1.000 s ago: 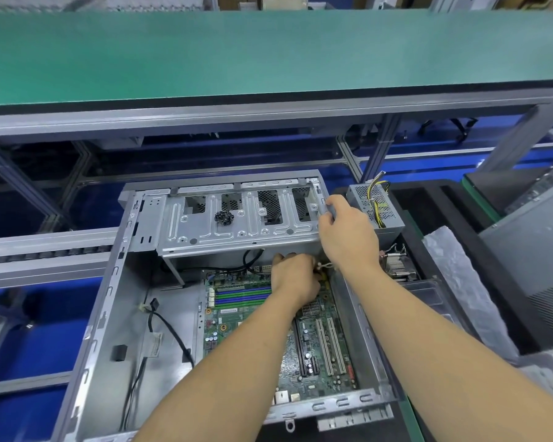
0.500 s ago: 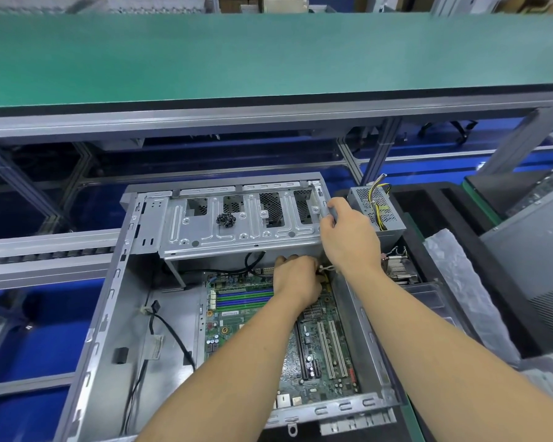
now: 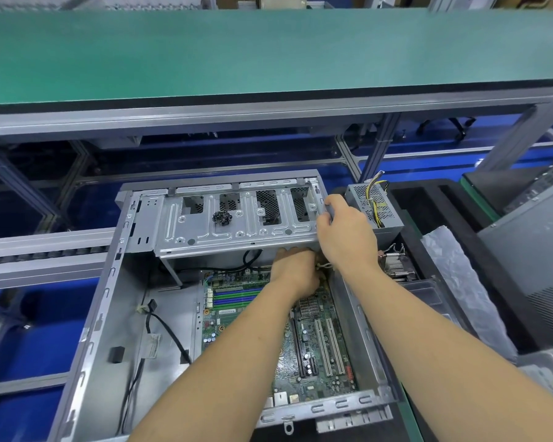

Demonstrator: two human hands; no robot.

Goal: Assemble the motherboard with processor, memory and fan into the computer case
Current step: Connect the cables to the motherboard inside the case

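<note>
The case (image 3: 87, 330) lies open on its side, with the board (image 3: 237, 317) flat on its floor toward the right wall. The drive cage (image 3: 237, 224) is tilted up above the board's far end. The right hand (image 3: 345, 237) curls round the cage's right edge; best to hold it firm so it cannot drop. The left hand (image 3: 296, 269) reaches beneath with knuckles bent; whether it pinches the pale wire (image 3: 321, 266) beside it I cannot tell. Work gently here

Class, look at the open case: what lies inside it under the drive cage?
Under the drive cage show black cables, the motherboard far edge and the left hand. The cage covers the left fingertips and whatever they hold.
</note>
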